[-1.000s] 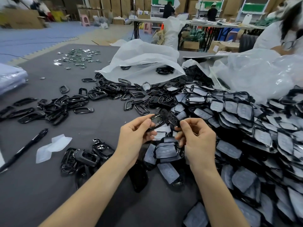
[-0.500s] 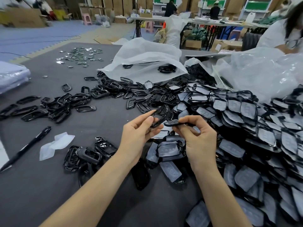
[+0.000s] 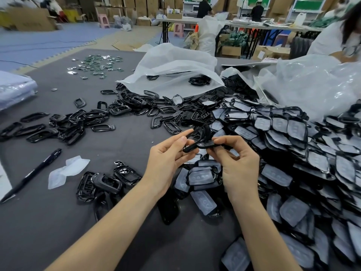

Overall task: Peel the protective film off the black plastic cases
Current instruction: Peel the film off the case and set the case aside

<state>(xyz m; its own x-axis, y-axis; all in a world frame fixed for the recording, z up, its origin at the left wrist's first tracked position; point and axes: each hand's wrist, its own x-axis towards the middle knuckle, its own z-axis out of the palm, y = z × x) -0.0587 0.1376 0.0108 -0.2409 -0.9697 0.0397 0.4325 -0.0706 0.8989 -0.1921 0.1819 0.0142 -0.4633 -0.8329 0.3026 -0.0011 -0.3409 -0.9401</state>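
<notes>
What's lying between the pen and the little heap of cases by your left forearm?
A crumpled piece of whitish film lies on the grey cloth between the pen and the heap, as the head view shows.

Factory workshop, cardboard boxes (image 3: 31,22), long worktables (image 3: 175,20), heaps of black cases (image 3: 283,130)

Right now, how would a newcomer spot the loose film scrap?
Start at the near-left of the grey table, where a black pen lies slanted. Just right of the pen, left of a cluster of bare cases, lies the film scrap. Unlike films on the piled cases, it lies crumpled, stuck to no case.
</notes>
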